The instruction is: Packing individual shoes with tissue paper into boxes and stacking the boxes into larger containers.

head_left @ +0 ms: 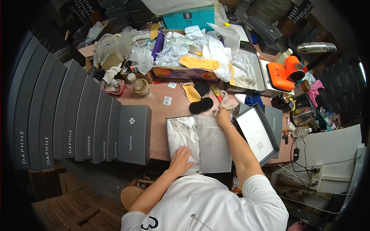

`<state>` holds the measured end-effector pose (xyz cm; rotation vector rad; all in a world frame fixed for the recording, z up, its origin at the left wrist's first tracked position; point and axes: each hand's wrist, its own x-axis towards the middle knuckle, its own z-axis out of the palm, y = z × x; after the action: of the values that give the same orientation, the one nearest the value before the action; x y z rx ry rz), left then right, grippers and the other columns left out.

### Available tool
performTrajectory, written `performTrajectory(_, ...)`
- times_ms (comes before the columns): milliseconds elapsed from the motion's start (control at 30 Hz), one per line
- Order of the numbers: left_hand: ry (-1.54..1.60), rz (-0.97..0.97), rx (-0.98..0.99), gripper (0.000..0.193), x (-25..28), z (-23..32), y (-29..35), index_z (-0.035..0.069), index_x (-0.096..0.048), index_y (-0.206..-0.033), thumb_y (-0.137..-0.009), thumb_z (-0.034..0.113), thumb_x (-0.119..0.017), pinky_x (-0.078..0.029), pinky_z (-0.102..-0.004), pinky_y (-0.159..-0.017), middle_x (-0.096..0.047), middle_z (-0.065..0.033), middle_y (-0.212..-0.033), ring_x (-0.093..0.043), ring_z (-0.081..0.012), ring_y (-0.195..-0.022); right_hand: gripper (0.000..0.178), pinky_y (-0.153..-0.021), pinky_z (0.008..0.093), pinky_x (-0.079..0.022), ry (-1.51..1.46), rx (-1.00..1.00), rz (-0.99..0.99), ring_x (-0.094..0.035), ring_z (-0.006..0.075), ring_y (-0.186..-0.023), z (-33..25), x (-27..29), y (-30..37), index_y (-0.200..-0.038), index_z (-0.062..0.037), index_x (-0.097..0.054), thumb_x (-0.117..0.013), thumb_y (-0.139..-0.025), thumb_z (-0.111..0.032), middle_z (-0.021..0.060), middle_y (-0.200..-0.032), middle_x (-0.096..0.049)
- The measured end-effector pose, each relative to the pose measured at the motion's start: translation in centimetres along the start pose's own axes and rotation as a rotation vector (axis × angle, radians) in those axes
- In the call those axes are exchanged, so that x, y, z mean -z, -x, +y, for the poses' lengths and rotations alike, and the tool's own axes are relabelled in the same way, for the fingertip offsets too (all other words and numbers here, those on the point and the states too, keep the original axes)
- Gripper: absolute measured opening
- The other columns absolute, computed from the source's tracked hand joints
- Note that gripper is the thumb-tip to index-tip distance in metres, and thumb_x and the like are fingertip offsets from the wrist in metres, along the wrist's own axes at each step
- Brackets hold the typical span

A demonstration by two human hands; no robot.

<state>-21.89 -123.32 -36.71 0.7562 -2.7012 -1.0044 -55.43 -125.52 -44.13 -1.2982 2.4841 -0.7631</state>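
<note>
My left hand (pixel 180 161) lies with its fingers stretched out on crumpled white tissue paper (pixel 184 129). The paper fills an open grey shoebox (pixel 168 134) in front of me; what lies under it is hidden. A white, ribbed wrapping sheet (pixel 215 148) spreads from the box's right side toward my body. Beyond the sheet, my right hand (pixel 223 118) has its fingers drawn together at the near end of a crumpled greyish cloth (pixel 225 101). Whatever those fingers pinch is too small to make out. Right of my forearm rests a shoebox lid (pixel 254 134), its white inside facing up.
A row of upright grey shoeboxes (pixel 133 134) lines the left. Dark shoe pads (pixel 201 105), a bottle of yellowish liquid (pixel 138 85) and a red-yellow tool (pixel 216 92) lie ahead. Behind stands a carton (pixel 185 74) heaped with paper. An orange device (pixel 283 73) stands at right.
</note>
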Motion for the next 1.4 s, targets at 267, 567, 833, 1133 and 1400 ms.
performTrajectory(267,0.066,-0.062,0.026,0.070,-0.7,-1.8,1.4,0.004,-0.049,-0.128,-0.063,0.000,-0.073,-0.031,-0.0417,-0.109,-0.038,-0.0164,-0.139,-0.032,-0.0352,-0.133,0.037,-0.084,0.0449,-0.046,0.246,-0.152,-0.087,-0.056,0.0369,-0.097,2.1,-1.5,0.6,-0.104,-0.0086,-0.060,-0.074,-0.073,-0.021,0.0153,-0.102,-0.059)
performTrajectory(567,0.151,-0.115,0.014,0.055,0.1,-2.5,1.1,0.003,-0.058,-0.119,-0.066,0.006,-0.072,-0.031,-0.0416,-0.109,-0.039,-0.0169,-0.139,-0.033,-0.0351,-0.133,0.047,-0.087,0.0424,-0.048,0.143,-0.311,-0.158,-0.060,0.0362,-0.101,2.1,-1.8,-0.6,-0.106,-0.0059,-0.056,-0.079,-0.066,-0.015,0.0191,-0.102,-0.064)
performTrajectory(833,0.130,-0.031,-0.009,0.038,-0.9,-2.7,1.7,0.004,-0.061,-0.112,-0.074,0.007,-0.063,-0.032,-0.0426,-0.107,-0.044,-0.0163,-0.134,-0.036,-0.0346,-0.130,0.016,-0.059,0.0383,-0.049,-0.543,0.106,-0.058,-0.063,0.0327,-0.067,-13.5,8.6,0.4,-0.100,-0.0010,-0.057,-0.053,-0.086,-0.007,0.0183,-0.075,-0.062)
performTrajectory(1133,0.119,0.061,-0.154,0.031,0.8,-1.4,2.6,0.005,-0.065,-0.101,-0.071,0.004,-0.067,-0.042,-0.0396,-0.098,-0.054,-0.0124,-0.120,-0.049,-0.0310,-0.117,0.032,-0.068,0.0457,-0.052,0.161,0.507,-0.094,-0.064,0.0379,-0.073,-11.2,-7.9,10.3,-0.112,0.0096,-0.048,-0.048,-0.085,-0.008,0.0241,-0.079,-0.063)
performTrajectory(1400,0.252,0.186,-0.012,0.018,3.1,-1.2,4.8,0.002,-0.053,-0.081,-0.068,-0.002,-0.066,-0.047,-0.0367,-0.083,-0.055,-0.0134,-0.107,-0.055,-0.0322,-0.099,0.034,-0.063,0.0469,-0.045,-0.199,0.335,-0.249,-0.059,0.0414,-0.068,-17.4,8.3,8.4,-0.116,0.0040,-0.051,-0.054,-0.084,-0.006,0.0258,-0.074,-0.058)
